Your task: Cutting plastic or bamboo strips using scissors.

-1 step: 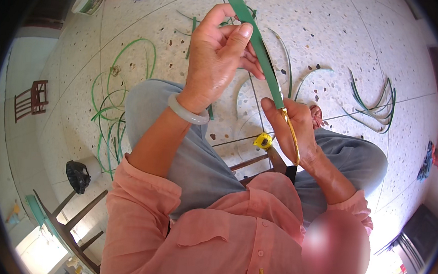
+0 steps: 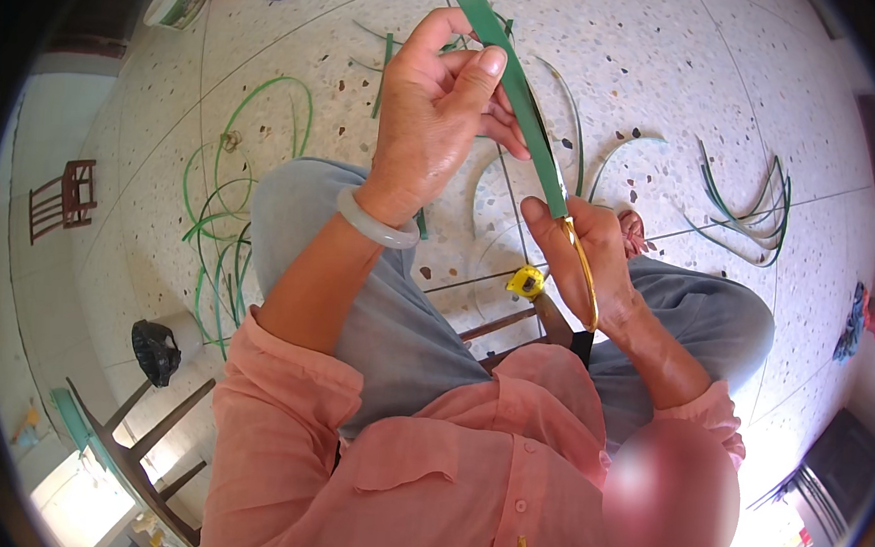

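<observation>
Partly off-frame, green strip (image 2: 526, 108) in left hand's (image 2: 432, 118) pinch, right hand (image 2: 603, 264) tight around scissors (image 2: 586, 267), blades mostly hidden

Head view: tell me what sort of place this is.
Probably a room in a home, though I can't be certain: it has a speckled tiled floor, a small wooden chair at the left, and loops of green strips.

Coil (image 2: 231, 142) on floor (image 2: 661, 57) left of held strip (image 2: 528, 104), loose strips (image 2: 787, 200) right
</observation>
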Action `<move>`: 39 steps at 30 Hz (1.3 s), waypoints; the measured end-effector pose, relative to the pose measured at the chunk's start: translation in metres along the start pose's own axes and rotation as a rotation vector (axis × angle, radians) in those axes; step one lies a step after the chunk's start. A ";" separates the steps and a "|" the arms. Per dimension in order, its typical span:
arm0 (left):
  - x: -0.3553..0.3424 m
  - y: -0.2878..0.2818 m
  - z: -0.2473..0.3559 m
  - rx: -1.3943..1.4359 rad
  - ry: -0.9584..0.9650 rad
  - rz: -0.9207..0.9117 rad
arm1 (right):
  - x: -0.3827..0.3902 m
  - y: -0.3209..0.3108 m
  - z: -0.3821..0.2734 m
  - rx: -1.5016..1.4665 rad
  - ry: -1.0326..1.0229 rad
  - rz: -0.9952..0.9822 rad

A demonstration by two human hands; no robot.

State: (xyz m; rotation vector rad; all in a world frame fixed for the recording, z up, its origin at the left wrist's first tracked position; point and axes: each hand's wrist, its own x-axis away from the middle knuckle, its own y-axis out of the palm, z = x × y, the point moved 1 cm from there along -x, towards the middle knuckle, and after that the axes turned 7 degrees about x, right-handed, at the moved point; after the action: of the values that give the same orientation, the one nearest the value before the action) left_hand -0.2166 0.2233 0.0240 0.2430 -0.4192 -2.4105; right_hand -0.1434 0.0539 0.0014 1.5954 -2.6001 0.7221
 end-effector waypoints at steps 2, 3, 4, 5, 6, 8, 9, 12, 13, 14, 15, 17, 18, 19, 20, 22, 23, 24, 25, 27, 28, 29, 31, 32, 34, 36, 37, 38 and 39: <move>0.000 0.000 -0.002 0.008 -0.003 -0.008 | 0.001 -0.001 0.000 -0.067 0.018 -0.032; -0.001 0.000 -0.002 0.001 0.004 -0.015 | -0.001 -0.002 -0.001 -0.067 0.015 -0.032; -0.003 0.000 -0.002 -0.006 0.011 -0.023 | -0.003 -0.004 -0.003 -0.044 0.000 -0.038; -0.004 0.000 -0.001 -0.007 0.013 -0.024 | -0.005 -0.005 -0.004 -0.021 -0.014 -0.044; -0.003 0.001 -0.001 -0.027 0.026 -0.017 | -0.006 -0.006 -0.005 -0.020 -0.012 -0.042; -0.004 0.002 0.000 -0.045 0.036 -0.013 | -0.006 -0.007 -0.006 0.031 0.019 -0.036; -0.005 0.001 0.000 -0.052 0.035 -0.019 | -0.007 -0.007 -0.006 0.030 0.020 -0.036; -0.006 0.001 0.000 -0.056 0.034 -0.025 | -0.007 -0.006 -0.006 0.052 0.021 -0.018; -0.006 0.001 0.000 -0.054 0.036 -0.024 | -0.007 -0.006 -0.005 0.071 0.018 -0.003; -0.006 0.001 -0.001 -0.054 0.036 -0.024 | -0.007 -0.005 -0.004 0.091 0.015 0.013; -0.006 0.001 -0.001 -0.042 0.038 -0.022 | -0.008 -0.005 -0.005 0.091 0.015 0.011; -0.007 0.000 -0.001 -0.031 0.041 -0.018 | -0.008 -0.006 -0.007 0.059 0.023 -0.017; -0.007 0.000 -0.001 -0.032 0.039 -0.015 | -0.008 -0.006 -0.006 0.060 0.022 -0.018; -0.007 -0.001 -0.001 -0.033 0.036 -0.012 | -0.009 -0.005 -0.004 0.039 0.006 -0.027; -0.007 -0.001 -0.001 -0.032 0.037 -0.011 | -0.009 -0.006 -0.003 0.018 -0.011 -0.035; -0.007 -0.002 -0.001 -0.030 0.045 -0.003 | -0.010 -0.007 -0.005 0.045 -0.004 -0.044; -0.006 -0.001 -0.001 -0.030 0.045 -0.002 | -0.010 -0.007 -0.005 0.071 0.003 -0.051; -0.005 -0.001 -0.001 -0.040 0.054 0.001 | -0.009 -0.007 -0.006 0.071 0.003 -0.051; -0.005 0.000 -0.001 -0.050 0.063 0.004 | -0.009 -0.006 -0.006 0.069 0.006 -0.045; -0.005 0.001 -0.001 -0.052 0.066 0.004 | -0.009 -0.006 -0.008 0.067 0.009 -0.039; -0.005 0.001 -0.001 -0.055 0.069 0.005 | -0.008 -0.007 -0.010 0.087 0.029 -0.037; -0.004 0.001 0.000 -0.054 0.069 0.006 | -0.008 -0.007 -0.011 0.106 0.049 -0.036; -0.004 0.003 0.000 -0.056 0.074 0.007 | -0.008 -0.007 -0.009 0.099 0.037 -0.022; -0.005 0.003 -0.001 -0.055 0.074 0.007 | -0.008 -0.007 -0.008 0.092 0.024 -0.008; -0.006 0.002 -0.001 -0.051 0.052 0.000 | -0.008 -0.006 -0.009 0.106 0.020 -0.007; -0.006 0.002 0.000 -0.053 0.054 -0.003 | -0.008 -0.006 -0.009 0.121 0.017 -0.004; -0.006 0.002 0.000 -0.054 0.056 -0.009 | -0.009 -0.005 -0.007 0.111 0.003 0.010; -0.006 0.002 -0.001 -0.053 0.056 -0.009 | -0.009 -0.005 -0.005 0.102 -0.012 0.025; -0.005 0.002 0.000 -0.063 0.068 -0.008 | -0.009 -0.003 -0.005 0.101 -0.014 0.023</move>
State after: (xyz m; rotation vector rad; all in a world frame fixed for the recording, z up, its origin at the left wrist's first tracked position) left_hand -0.2116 0.2253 0.0248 0.2978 -0.3112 -2.4109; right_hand -0.1375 0.0623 0.0049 1.6042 -2.6357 0.8601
